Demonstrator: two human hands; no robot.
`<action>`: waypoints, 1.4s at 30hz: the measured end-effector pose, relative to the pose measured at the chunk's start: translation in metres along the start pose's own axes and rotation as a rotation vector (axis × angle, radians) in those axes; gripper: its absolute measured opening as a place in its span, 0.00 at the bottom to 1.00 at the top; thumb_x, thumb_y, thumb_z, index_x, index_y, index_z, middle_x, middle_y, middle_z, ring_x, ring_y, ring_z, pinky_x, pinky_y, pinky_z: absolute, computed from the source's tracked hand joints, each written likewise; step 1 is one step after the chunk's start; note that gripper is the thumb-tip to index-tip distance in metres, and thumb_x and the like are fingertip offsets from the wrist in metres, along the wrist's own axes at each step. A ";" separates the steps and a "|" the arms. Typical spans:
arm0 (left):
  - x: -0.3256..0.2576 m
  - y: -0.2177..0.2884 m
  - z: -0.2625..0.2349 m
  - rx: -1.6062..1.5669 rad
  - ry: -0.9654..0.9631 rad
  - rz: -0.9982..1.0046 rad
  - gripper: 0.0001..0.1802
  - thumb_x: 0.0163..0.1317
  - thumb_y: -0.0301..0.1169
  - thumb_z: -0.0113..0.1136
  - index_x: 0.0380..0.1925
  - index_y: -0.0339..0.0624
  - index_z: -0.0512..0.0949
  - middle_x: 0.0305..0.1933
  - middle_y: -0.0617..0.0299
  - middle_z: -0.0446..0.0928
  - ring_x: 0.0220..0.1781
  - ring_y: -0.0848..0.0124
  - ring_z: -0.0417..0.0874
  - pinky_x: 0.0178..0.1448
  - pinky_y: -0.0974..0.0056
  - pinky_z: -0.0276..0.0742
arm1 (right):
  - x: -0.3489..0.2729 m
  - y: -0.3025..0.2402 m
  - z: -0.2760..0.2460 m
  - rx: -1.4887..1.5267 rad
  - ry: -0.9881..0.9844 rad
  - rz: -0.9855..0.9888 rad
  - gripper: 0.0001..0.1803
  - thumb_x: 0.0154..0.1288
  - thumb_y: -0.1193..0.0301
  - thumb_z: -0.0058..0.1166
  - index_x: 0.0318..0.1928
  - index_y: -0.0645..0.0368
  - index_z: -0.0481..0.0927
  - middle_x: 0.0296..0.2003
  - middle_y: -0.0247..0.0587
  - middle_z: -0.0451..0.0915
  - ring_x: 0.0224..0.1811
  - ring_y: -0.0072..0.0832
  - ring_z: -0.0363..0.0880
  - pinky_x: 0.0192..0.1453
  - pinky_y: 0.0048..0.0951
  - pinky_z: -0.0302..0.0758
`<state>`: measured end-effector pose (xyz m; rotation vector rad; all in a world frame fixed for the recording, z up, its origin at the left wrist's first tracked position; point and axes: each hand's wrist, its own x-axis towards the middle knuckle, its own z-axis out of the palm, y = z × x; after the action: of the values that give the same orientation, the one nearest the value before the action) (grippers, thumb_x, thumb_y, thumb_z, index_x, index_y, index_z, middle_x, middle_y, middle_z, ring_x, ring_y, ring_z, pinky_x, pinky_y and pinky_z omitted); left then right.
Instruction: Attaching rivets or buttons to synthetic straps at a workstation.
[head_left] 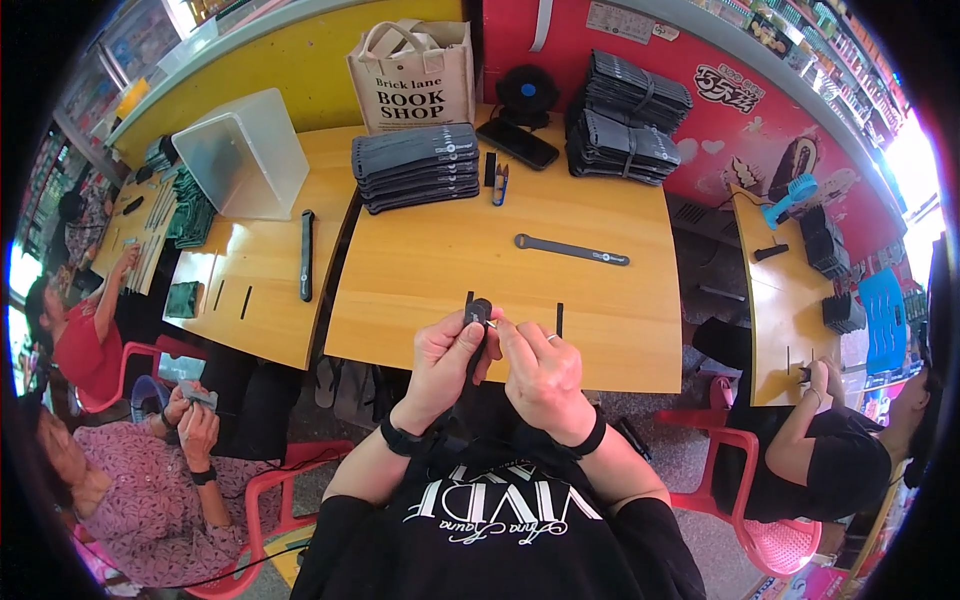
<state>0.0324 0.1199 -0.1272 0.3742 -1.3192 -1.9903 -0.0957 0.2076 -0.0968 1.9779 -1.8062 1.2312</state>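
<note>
Over the near edge of the table, my left hand [450, 345] is closed on a dark strap [479, 312], whose rounded end sticks up past the thumb. Close beside it on the right, my right hand [545, 375] has thumb and forefinger pinched at the strap. A small pale tip [492, 323] shows between the two hands; what it belongs to is hidden by the fingers. Farther off on the tabletop, a flat dark grey strap [575, 250] with a hole near its rounded left end lies alone.
Behind stand a stack of dark straps [415, 165], tied bundles [625, 145], a phone [518, 143], a small fan [527, 95], a pen [500, 185] and a canvas bag [412, 80]. A clear plastic bin [245, 150] sits on the left table. Co-workers sit on both sides.
</note>
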 end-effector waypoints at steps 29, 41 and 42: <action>0.003 0.018 -0.011 1.362 -0.211 0.237 0.11 0.59 0.24 0.59 0.42 0.36 0.76 0.24 0.51 0.76 0.26 0.51 0.79 0.28 0.53 0.73 | 0.026 0.030 -0.026 -0.085 -0.465 -0.245 0.17 0.52 0.75 0.54 0.44 0.59 0.70 0.22 0.40 0.71 0.24 0.38 0.75 0.21 0.36 0.69; 0.007 0.023 -0.016 0.735 -0.160 -0.009 0.14 0.65 0.25 0.56 0.50 0.34 0.76 0.36 0.62 0.76 0.35 0.70 0.75 0.41 0.68 0.72 | 0.000 0.024 -0.001 -0.079 -0.195 -0.028 0.06 0.52 0.73 0.61 0.28 0.55 0.75 0.23 0.37 0.72 0.25 0.35 0.76 0.23 0.35 0.70; 0.008 0.023 -0.019 0.470 -0.186 -0.169 0.13 0.67 0.27 0.55 0.49 0.34 0.76 0.37 0.67 0.77 0.36 0.76 0.73 0.43 0.71 0.71 | 0.000 0.024 -0.002 -0.078 -0.193 -0.028 0.06 0.52 0.73 0.61 0.28 0.55 0.75 0.23 0.37 0.72 0.25 0.35 0.76 0.23 0.35 0.70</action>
<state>0.0471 0.0962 -0.1142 0.5425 -1.9365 -1.8678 -0.1177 0.2027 -0.1044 2.1343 -1.8740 0.9744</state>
